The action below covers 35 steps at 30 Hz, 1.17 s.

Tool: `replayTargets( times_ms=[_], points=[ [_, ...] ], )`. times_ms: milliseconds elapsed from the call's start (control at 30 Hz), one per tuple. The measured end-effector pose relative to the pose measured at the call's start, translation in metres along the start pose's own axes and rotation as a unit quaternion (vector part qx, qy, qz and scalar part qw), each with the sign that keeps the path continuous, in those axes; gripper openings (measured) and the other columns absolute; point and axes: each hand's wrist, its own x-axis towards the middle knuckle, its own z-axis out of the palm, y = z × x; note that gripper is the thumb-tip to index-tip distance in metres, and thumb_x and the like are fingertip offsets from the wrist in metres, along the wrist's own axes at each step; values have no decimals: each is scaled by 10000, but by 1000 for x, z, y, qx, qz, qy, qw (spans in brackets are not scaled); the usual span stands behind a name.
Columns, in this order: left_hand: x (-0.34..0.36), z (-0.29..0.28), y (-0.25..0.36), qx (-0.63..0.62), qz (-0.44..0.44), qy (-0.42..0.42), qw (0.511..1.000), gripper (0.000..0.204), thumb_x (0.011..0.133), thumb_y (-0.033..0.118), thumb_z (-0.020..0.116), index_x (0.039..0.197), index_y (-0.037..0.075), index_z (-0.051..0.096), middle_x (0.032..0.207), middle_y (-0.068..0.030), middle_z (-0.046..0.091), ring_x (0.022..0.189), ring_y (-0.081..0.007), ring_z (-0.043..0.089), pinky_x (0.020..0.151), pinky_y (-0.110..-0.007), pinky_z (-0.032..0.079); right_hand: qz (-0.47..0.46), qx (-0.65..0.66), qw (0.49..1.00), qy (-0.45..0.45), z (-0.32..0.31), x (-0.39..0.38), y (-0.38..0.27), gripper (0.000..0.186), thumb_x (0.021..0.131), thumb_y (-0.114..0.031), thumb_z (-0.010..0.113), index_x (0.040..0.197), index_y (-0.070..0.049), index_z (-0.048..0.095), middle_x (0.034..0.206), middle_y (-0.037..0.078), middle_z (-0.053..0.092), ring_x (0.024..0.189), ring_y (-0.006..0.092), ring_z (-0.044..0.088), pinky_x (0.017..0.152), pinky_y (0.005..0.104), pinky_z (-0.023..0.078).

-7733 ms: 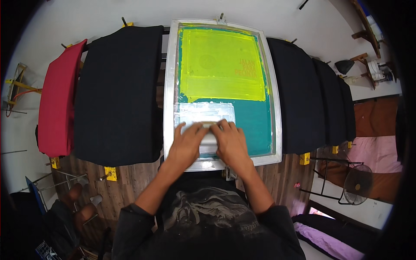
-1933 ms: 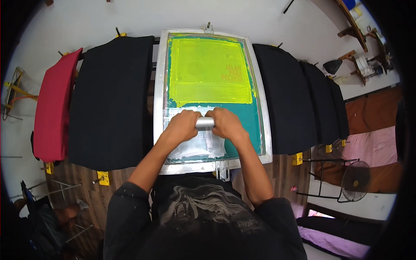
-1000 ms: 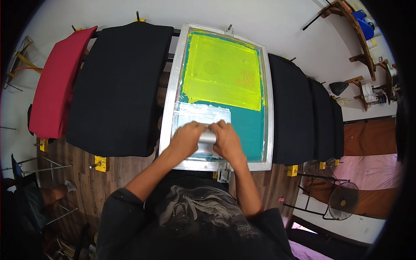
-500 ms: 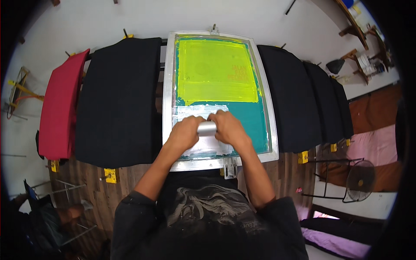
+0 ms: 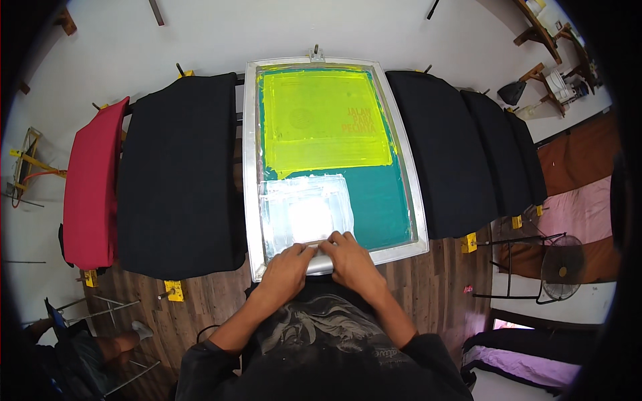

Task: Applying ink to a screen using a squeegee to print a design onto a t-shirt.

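Your left hand [image 5: 286, 271] and right hand [image 5: 352, 259] sit side by side at the near edge of the screen-printing frame [image 5: 250, 167], both with fingers curled down over the grey squeegee [image 5: 319, 262] that lies across the frame's near rail, mostly hidden beneath them. Just beyond your fingertips a glossy patch of whitish ink [image 5: 305, 214] covers the near left part of the teal mesh [image 5: 378, 200], with the yellow stencil area [image 5: 324, 120] filling the far half. A black garment [image 5: 179, 177] lies on the pallet to the left with a red garment [image 5: 90, 184] beyond it, and more black garments [image 5: 438, 150] lie to the right
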Motion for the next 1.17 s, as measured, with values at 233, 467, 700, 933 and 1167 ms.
replayTargets(
  times_ms=[233, 467, 700, 933, 1167],
  points=[
    [66, -36, -23, -13, 2, 60, 998, 314, 786, -29, 573, 1075, 68, 645, 930, -192, 654, 903, -399, 640, 788, -488, 512, -18, -24, 999, 13, -24, 81, 25, 352, 653, 46, 671, 988, -62, 680, 930, 172, 641, 886, 392, 619, 780, 471, 527],
    [65, -16, -28, 8, -17, 70, 997, 383, 741, -94, 588, 1096, 44, 617, 999, -175, 636, 930, -386, 625, 816, -448, 511, -9, -20, 1000, 17, -8, 70, 33, 399, 665, 34, 693, 1051, -55, 648, 1035, 152, 595, 1004, 371, 571, 808, 449, 541],
    [0, 4, 1, 12, 12, 11, 1000, 453, 735, -73, 588, 1177, 25, 580, 1148, -213, 600, 964, -408, 621, 819, -446, 527, 0, 2, 1000, -23, -4, 1, 2, 490, 616, 45, 711, 1088, -33, 603, 1085, 162, 558, 1037, 364, 547, 791, 449, 534],
    [60, -32, -18, 20, -4, 62, 998, 309, 759, -32, 587, 1049, 63, 631, 901, -177, 654, 877, -375, 648, 770, -479, 513, -26, -26, 999, -9, -39, 69, 12, 352, 684, 13, 691, 1028, -60, 678, 956, 174, 630, 933, 375, 610, 769, 457, 543],
    [70, -11, -39, 50, -4, 94, 994, 388, 744, -32, 631, 1110, 96, 651, 1034, -170, 649, 910, -392, 649, 851, -462, 529, 7, -51, 998, -21, -13, 95, 35, 333, 712, -24, 678, 1041, -71, 679, 1052, 185, 617, 998, 375, 596, 825, 458, 551]
  ],
)
